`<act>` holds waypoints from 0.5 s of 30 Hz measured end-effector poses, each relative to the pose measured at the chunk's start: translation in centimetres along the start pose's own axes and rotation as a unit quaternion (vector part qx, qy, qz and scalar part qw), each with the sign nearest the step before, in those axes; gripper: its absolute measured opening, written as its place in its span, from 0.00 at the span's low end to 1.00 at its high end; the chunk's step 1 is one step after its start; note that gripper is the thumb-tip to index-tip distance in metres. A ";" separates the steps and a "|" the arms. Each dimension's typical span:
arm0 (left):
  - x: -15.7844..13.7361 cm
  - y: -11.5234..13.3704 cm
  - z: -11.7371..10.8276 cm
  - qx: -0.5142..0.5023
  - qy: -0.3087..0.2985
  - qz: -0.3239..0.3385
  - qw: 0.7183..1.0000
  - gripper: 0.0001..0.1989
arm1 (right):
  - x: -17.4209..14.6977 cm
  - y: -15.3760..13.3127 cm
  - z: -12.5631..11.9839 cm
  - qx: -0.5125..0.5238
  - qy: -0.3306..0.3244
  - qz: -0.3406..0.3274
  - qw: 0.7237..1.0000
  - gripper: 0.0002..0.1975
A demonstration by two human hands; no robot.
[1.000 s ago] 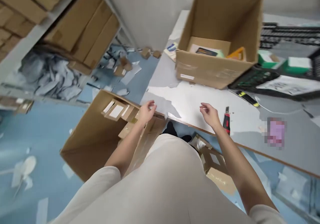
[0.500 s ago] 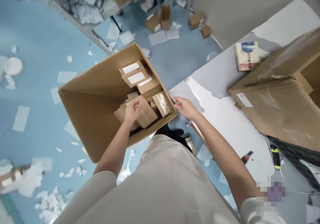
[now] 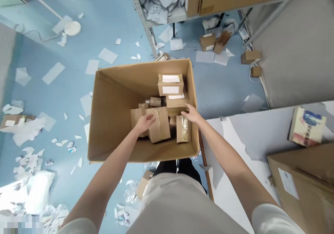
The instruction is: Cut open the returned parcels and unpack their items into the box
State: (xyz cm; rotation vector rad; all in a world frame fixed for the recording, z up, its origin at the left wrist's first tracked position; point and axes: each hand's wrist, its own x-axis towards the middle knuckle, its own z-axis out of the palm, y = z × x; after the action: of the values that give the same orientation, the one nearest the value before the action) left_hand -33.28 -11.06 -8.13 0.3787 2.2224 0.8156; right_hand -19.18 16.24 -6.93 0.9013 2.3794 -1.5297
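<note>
Both hands inside the big open-topped carton (image 3: 112,112), which sits just off the worktop (image 3: 232,164), its near right corner next to the worktop's brown-edged left side. Left hand (image 3: 144,123) is at the upper left side of a mid-size brown box (image 3: 161,125), fingers loosely curled; can't tell if it's gripping or just resting there. That box lies around mid-carton, towards the near edge, slightly tilted. Right hand (image 3: 192,114) comes in over the carton's right edge, fingers spread and thumb apart, released, just above the shiny-taped box (image 3: 184,129); contact unclear. Taped box is in the carton's near right corner. Far right corner: small box with two white labels (image 3: 171,84), on top of a larger labelled box (image 3: 177,104). Little box (image 3: 156,102) further left of those. Another brown box (image 3: 135,117) left of the mid-size one, partly behind the left hand. On the worktop: printed pack (image 3: 309,126) near the far edge, second carton (image 3: 308,202) on the near side of it. Shelf (image 3: 180,15) beyond the carton's far edge, loaded with grey-white bags (image 3: 159,4) and cartons. Blue floor (image 3: 219,91) strewn with paper scraps.
</note>
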 end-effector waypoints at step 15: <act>24.5 3.2 -0.1 -0.149 0.106 0.019 0.983 0.29 | 20.8 2.0 2.0 0.165 0.159 0.107 0.967 0.41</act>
State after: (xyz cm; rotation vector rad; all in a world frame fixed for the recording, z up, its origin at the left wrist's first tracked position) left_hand -50.19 3.18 -19.11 0.1966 2.2441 1.2398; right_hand -35.04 23.29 -18.69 1.5275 2.1546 -1.8399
